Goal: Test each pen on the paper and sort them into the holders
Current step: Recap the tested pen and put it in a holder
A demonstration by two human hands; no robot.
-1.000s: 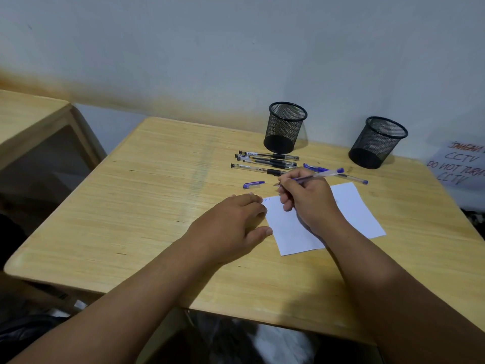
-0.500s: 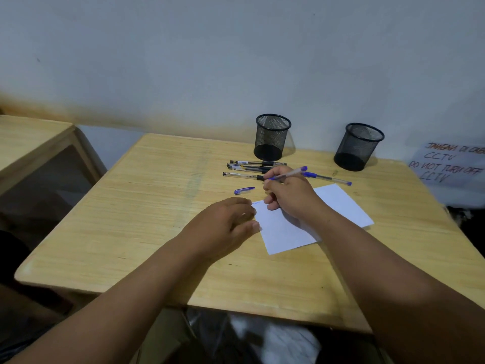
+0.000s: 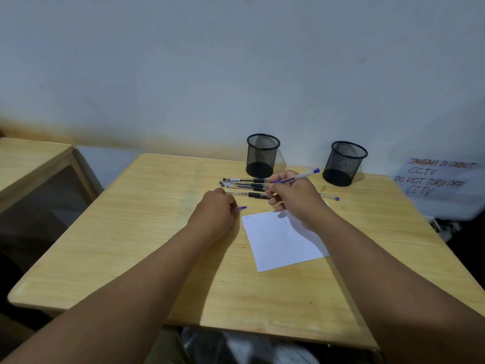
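Above the paper's (image 3: 282,240) far edge, our right hand (image 3: 294,198) grips one blue pen (image 3: 301,176), lifted clear. Our left hand (image 3: 214,212) pinches its cap (image 3: 241,208) on the table (image 3: 131,232). We judge recapping next: align both squarely. Untested pens (image 3: 246,186) lie before two empty holders (image 3: 262,156).
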